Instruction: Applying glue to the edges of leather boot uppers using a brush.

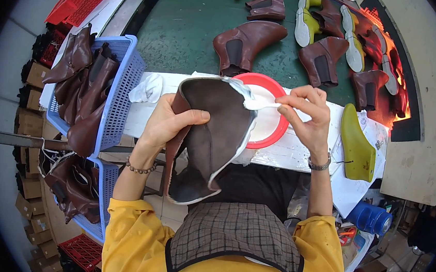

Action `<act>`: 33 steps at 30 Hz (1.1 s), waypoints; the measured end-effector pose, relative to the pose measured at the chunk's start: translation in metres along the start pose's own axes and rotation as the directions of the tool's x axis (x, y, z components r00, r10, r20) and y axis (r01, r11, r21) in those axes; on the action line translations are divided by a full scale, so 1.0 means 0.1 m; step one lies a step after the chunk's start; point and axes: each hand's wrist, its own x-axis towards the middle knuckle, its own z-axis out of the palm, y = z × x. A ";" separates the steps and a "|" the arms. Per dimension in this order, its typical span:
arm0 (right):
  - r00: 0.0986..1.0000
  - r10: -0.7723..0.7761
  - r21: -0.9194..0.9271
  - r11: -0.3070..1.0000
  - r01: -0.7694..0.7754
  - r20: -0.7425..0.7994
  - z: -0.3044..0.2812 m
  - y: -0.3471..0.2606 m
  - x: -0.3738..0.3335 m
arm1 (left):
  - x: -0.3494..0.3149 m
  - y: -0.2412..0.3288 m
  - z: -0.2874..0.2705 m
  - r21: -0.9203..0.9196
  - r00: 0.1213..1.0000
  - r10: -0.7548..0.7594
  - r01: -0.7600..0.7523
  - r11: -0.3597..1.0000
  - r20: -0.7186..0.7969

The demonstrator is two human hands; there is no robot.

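My left hand (170,124) grips a brown leather boot upper (211,125), thumb on its dark inside and fingers behind it. White paste coats the upper's right edge and its top tip. Between the thumb and fingers of my right hand (308,113) is a white spoon-like applicator (256,104); white coating hides whether it is a brush or a spoon. Its rounded end touches or nearly touches the upper's pasted edge. Just behind, partly covered by the upper, a red bowl (282,126) holds white liquid (267,119).
Blue baskets (123,96) of brown uppers stand at left, near a crumpled white cloth (147,89). Brown boots (247,42) and yellow-green lasts lie on the green bench (180,29). Another last (356,143) lies at right. An orange glow lights the far right boots.
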 end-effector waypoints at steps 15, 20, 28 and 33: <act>0.988 0.122 0.181 0.978 -0.103 -0.098 0.21 -0.13 -0.05 | -0.03 -0.09 -0.06 -0.147 0.993 0.093 -0.103 0.984 -0.073; 0.947 0.301 0.223 0.936 -0.273 -0.107 0.19 -0.02 0.01 | -0.03 -0.02 -0.14 0.041 0.948 0.157 -0.152 0.988 -0.277; 0.935 0.324 -0.438 0.868 -0.233 0.143 0.18 0.22 -0.28 | 0.36 -0.68 -0.68 0.630 0.767 0.495 -0.157 0.761 -0.408; 0.943 0.272 -0.574 0.810 -0.117 0.191 0.23 0.17 -0.35 | 0.03 -0.94 -0.75 0.900 0.900 0.430 -0.129 0.417 -0.070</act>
